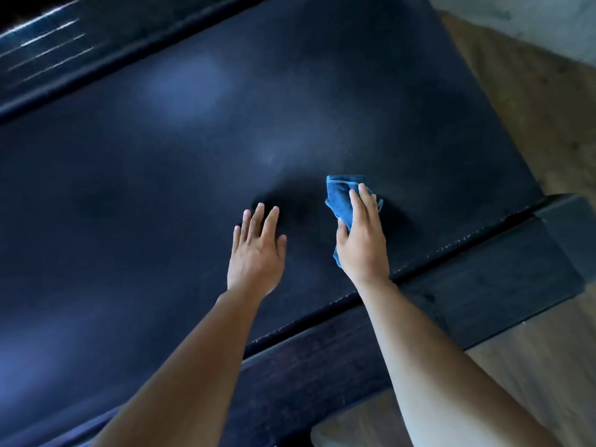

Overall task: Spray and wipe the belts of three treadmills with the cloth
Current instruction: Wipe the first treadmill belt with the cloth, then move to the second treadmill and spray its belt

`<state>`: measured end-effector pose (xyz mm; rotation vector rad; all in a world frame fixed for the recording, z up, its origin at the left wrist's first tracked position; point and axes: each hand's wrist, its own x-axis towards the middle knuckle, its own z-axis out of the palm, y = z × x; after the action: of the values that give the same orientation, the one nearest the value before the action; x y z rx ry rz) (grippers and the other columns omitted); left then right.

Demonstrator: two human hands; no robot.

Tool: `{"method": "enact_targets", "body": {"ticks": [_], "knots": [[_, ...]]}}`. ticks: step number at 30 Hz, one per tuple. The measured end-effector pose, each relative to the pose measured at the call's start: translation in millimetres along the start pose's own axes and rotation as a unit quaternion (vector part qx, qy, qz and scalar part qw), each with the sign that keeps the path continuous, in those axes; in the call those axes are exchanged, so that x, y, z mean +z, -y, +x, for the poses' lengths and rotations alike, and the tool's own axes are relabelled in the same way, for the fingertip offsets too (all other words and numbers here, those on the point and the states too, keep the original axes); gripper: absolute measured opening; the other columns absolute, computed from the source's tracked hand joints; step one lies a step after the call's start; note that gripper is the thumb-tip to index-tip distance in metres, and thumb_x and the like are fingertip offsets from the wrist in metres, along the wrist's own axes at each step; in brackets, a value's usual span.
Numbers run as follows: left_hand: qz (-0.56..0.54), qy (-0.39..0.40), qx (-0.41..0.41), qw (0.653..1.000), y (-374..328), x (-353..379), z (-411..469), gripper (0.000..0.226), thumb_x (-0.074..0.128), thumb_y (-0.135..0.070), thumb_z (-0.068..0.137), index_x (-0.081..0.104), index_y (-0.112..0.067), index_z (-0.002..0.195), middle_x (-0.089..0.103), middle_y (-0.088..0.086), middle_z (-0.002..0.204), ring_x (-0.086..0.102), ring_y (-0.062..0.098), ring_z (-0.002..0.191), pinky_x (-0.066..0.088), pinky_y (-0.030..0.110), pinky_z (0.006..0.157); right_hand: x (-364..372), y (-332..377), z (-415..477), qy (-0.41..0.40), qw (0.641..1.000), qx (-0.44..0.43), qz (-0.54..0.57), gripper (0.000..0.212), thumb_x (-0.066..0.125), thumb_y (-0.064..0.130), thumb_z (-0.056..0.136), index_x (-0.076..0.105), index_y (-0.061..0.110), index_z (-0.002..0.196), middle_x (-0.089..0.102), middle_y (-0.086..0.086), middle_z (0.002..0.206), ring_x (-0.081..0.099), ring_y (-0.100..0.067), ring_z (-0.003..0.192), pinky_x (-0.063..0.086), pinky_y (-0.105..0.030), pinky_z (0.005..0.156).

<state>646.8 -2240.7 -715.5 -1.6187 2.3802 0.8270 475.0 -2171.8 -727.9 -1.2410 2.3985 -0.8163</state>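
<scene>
Just off centre toward 2 o'clock, a blue cloth (342, 195) lies bunched on the dark belt (193, 156), near the belt's right-hand end. The right hand (362, 243) holds it down. Its fingers are laid over the top of the bundle and its thumb is tucked against the cloth's side. Folds of cloth stick out past the fingertips toward 12 o'clock and from under the palm toward 7 o'clock.

The left hand (256, 253) is at 8 o'clock from the cloth, close by but apart from it. It is spread flat over the belt with straight, slightly fanned fingers and holds nothing. Whether the palm touches the belt I cannot tell. Both forearms come in from the bottom edge, crossing the near rail (322, 356).

That rail is a dark strip along the belt's near side, running from 7 o'clock up to 3 o'clock, where it meets a blocky end cap (561, 233). The far rail (96, 62) runs along the belt's other side at 10 to 11 o'clock. Beyond it is a glossy panel (42, 37) with bright streaks of reflected light. Wood-toned floor (532, 366) fills the right side from 1 to 5 o'clock. Pale patches of sheen show on the belt at 11 and 8 o'clock.
</scene>
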Motion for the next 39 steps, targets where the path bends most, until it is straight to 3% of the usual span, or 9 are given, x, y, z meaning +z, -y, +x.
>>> {"method": "enact_targets", "body": {"ticks": [10,15,19,24,33,39], "knots": [[-0.063,-0.004,-0.066,0.996,78,-37,-79,0.051,0.041,-0.028,0.104,0.029,-0.024,0.153,0.024,-0.001,0.162,0.009,0.021,0.153,0.022,0.043,0.121,23,81,-61,0.09,0.993,-0.061,0.035,0.053,0.062,0.005,0.093,0.044,-0.001,0.143,0.035,-0.013,0.156,0.032,-0.033,0.144,0.036,-0.044,0.113],[-0.105,-0.051,-0.134,0.984,128,-54,-131,0.046,0.047,-0.022,0.101,0.041,-0.02,0.146,0.043,-0.001,0.145,0.037,0.022,0.134,0.043,0.038,0.1,48,137,-102,0.141,0.984,-0.102,0.038,0.054,0.06,0.006,0.095,0.041,0.003,0.146,0.031,-0.009,0.158,0.027,-0.028,0.147,0.031,-0.037,0.116],[-0.124,-0.076,-0.17,0.975,171,-53,-177,0.044,0.049,-0.021,0.1,0.044,-0.019,0.144,0.051,0.003,0.133,0.044,0.024,0.124,0.047,0.039,0.089,75,178,-137,0.176,0.973,-0.141,0.043,0.053,0.059,0.006,0.095,0.041,0.002,0.145,0.032,-0.01,0.157,0.028,-0.03,0.146,0.032,-0.037,0.116],[-0.148,-0.125,-0.199,0.961,220,-49,-237,0.042,0.053,-0.017,0.099,0.049,-0.016,0.14,0.057,0.005,0.122,0.049,0.027,0.113,0.046,0.039,0.089,107,220,-185,0.219,0.956,-0.19,0.047,0.053,0.059,0.006,0.095,0.041,0.002,0.145,0.033,-0.011,0.157,0.028,-0.031,0.146,0.028,-0.034,0.117],[-0.235,-0.241,-0.31,0.889,290,-53,-336,0.034,0.059,-0.021,0.096,0.057,-0.023,0.129,0.06,-0.007,0.114,0.059,0.02,0.096,0.047,0.035,0.093,161,293,-267,0.277,0.919,-0.274,0.053,0.052,0.059,0.005,0.094,0.043,-0.001,0.143,0.034,-0.014,0.155,0.03,-0.033,0.145,0.031,-0.044,0.116],[-0.318,-0.305,-0.367,0.819,325,-58,-393,0.026,0.06,-0.025,0.097,0.058,-0.034,0.121,0.062,-0.015,0.111,0.061,0.008,0.105,0.05,0.031,0.096,189,339,-319,0.308,0.896,-0.313,0.066,0.053,0.06,0.005,0.093,0.044,0.0,0.143,0.034,-0.014,0.156,0.03,-0.033,0.145,0.032,-0.041,0.116]]}}
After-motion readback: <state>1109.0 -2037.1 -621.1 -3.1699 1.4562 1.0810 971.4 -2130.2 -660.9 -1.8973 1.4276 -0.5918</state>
